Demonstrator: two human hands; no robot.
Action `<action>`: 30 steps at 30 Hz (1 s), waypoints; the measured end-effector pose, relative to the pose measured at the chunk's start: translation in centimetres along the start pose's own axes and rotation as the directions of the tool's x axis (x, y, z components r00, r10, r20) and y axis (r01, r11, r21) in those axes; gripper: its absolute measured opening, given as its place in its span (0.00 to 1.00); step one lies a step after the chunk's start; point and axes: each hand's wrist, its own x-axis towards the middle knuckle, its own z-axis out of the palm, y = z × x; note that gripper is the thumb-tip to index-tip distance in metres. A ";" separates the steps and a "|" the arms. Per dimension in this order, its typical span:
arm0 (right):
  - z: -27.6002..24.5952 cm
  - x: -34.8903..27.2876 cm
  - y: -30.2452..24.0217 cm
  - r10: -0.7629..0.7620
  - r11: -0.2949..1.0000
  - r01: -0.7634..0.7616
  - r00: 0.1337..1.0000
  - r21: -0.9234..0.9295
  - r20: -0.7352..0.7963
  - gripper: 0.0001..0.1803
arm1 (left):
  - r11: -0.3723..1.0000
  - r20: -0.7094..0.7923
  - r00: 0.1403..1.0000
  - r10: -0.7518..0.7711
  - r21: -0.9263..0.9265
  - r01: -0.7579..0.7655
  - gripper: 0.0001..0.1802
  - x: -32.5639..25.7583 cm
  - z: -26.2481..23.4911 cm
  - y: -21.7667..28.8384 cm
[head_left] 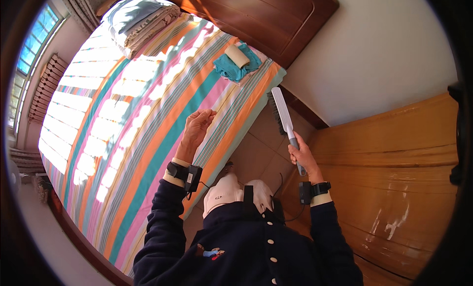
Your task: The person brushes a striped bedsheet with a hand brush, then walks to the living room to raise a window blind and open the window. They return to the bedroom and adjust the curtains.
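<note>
In my head view, taking the centre as the dial, my right hand [303,157] sits toward 3 o'clock, gripping the grey handle of a white brush [281,109]. The brush runs up from that hand to about 2 o'clock, handle low, dark bristles facing 9 o'clock, its head just beside the bed's edge. My left hand [196,127] is toward 10 o'clock, fingers curled in and fingertips drawn together, in front of the striped bedsheet [162,138]; I cannot tell whether it touches the cloth. Both hands have black devices strapped at the wrists. At 12 o'clock I see a teal cloth [225,69] on the bed with a cream roll [237,55] on top. Folded bedding [140,25] is stacked near 11 o'clock, sunlight patches the sheet around 9 to 10, and a glossy wooden surface [379,160] spreads from 3 to 4.
</note>
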 end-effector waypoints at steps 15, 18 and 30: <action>-7.5 27.3 -9.2 0.066 0.985 -0.006 0.933 -0.170 0.353 0.34 | 0.996 -0.163 0.983 0.083 0.025 -0.080 0.13 17.7 4.3 -2.3; -9.7 32.1 -10.8 0.105 0.957 0.021 0.904 -0.288 0.415 0.35 | 0.989 -0.348 0.933 0.091 0.141 -0.043 0.09 20.6 4.0 -5.1; -6.3 41.9 -4.4 0.070 0.675 0.497 0.692 -0.545 0.718 0.35 | 0.953 -0.628 0.729 -0.271 -0.069 0.294 0.26 20.3 2.0 -13.8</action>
